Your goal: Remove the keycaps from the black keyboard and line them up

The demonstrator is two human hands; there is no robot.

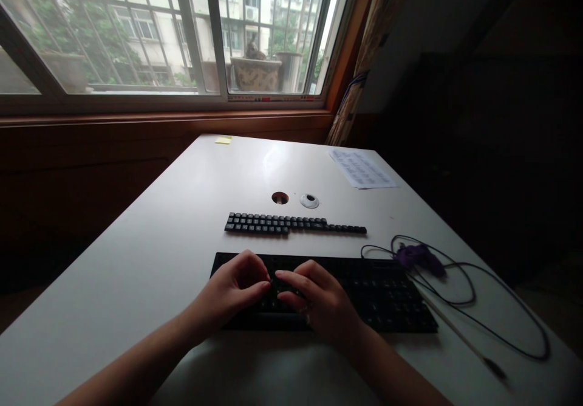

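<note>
A black keyboard (382, 293) lies on the white desk, with both hands over its left half. My left hand (239, 281) is closed, thumb and index finger pinched together over the keys; whatever is between the tips is too small and dark to name. Close beside it, my right hand (319, 296) is curled, thumb and index tips bent toward the same spot. A small dark thing seems to sit between them, but I cannot make it out. Behind the keyboard, loose black keycaps (268, 223) are lined up in rows.
A black cable (473, 278) loops at the right around a purple bundle (419, 259). A thin stick with a dark tip (494, 368) lies nearby. Farther back are a desk hole (280, 198), a round cover (310, 200), printed paper (362, 169) and a yellow sticky note (223, 140).
</note>
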